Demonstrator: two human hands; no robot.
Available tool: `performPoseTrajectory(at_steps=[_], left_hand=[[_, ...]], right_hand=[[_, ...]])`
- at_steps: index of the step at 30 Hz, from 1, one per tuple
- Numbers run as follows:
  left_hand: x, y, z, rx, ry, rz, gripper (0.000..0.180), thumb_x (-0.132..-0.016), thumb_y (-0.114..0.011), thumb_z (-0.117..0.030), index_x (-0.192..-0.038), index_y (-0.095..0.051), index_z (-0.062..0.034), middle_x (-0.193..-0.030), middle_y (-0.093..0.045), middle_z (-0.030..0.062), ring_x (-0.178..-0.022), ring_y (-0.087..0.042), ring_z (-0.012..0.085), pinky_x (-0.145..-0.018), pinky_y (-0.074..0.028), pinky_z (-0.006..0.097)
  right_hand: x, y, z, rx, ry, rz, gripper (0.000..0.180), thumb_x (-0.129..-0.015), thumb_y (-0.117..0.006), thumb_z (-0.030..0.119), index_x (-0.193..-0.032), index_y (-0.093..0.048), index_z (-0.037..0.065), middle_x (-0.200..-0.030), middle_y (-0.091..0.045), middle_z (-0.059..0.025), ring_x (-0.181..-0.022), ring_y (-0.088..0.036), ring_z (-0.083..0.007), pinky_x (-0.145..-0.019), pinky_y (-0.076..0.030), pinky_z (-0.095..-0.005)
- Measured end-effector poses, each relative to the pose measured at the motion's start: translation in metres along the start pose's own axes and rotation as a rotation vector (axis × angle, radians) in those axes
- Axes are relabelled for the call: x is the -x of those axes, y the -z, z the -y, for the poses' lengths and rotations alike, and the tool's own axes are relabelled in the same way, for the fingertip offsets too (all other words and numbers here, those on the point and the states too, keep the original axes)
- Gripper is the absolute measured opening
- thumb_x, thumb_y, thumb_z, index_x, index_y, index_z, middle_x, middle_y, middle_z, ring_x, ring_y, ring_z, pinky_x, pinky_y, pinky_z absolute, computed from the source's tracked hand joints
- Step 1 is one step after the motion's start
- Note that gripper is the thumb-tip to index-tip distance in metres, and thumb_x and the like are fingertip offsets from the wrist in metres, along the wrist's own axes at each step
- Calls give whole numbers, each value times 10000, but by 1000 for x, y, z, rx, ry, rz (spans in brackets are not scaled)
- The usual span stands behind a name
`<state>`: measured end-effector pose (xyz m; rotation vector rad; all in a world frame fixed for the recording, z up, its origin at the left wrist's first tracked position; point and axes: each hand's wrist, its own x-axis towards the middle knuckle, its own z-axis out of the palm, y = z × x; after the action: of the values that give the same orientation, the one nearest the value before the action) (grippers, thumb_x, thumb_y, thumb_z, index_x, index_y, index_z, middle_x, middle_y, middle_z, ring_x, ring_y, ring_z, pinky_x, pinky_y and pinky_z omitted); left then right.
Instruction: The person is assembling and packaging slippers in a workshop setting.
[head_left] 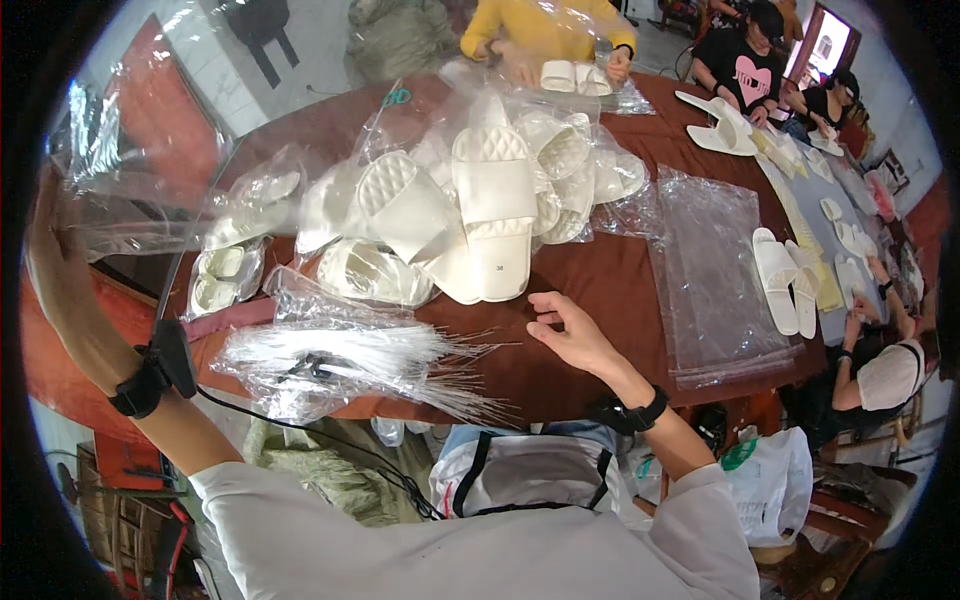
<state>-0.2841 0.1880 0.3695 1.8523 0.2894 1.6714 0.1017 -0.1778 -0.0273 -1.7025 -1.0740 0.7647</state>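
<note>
My left hand (52, 210) is raised at the far left rim of the view, against clear plastic film (130, 215) that stretches toward the bagged slippers. Its fingers are squeezed by the picture's edge, and I cannot tell whether they grip the film. Over the table, my right hand (572, 335) holds nothing; its fingers are bent and apart. Just beyond it lies a pair of white slippers (495, 215), soles and quilted straps showing, on top of a heap of more slippers in clear bags (400, 205). A bundle of thin white plastic ties (350, 350) lies in torn plastic nearer me.
A stack of flat clear bags (715, 280) is on the brown tablecloth (610, 280) at right, beside a white slipper pair (785, 280). Across the table a person in yellow (545, 30) handles slippers. Others work along the right side. A black cable (320, 430) trails from my left wrist.
</note>
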Motion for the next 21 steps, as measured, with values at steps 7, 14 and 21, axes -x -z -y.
performPoseTrajectory(at_steps=[7,14,21], left_hand=[[123,-153,21,-110,347,126,290,-930,-579,-96,-1216,-610,-57,-968,-624,5,-792,-517,0,-616,-420,179],[231,-262,92,72,342,831,241,-878,-645,-75,-1119,-653,-60,-851,-646,-14,-656,-516,36,-596,-416,200],[285,-330,89,39,424,1174,199,-847,-676,-69,-1047,-677,-66,-794,-634,-32,-579,-458,25,-515,-370,208]], right_hand=[[68,55,1,-221,-88,-104,329,-920,-618,177,-1206,-571,23,-1104,-619,-84,-1038,-582,-166,-880,-481,-322],[148,100,3,-335,-291,-143,275,-961,-582,214,-1183,-604,54,-1111,-637,-36,-993,-605,-120,-822,-503,-278],[152,110,4,-303,-307,-167,362,-972,-562,265,-1243,-573,24,-1137,-642,-84,-1011,-616,-152,-834,-503,-288]])
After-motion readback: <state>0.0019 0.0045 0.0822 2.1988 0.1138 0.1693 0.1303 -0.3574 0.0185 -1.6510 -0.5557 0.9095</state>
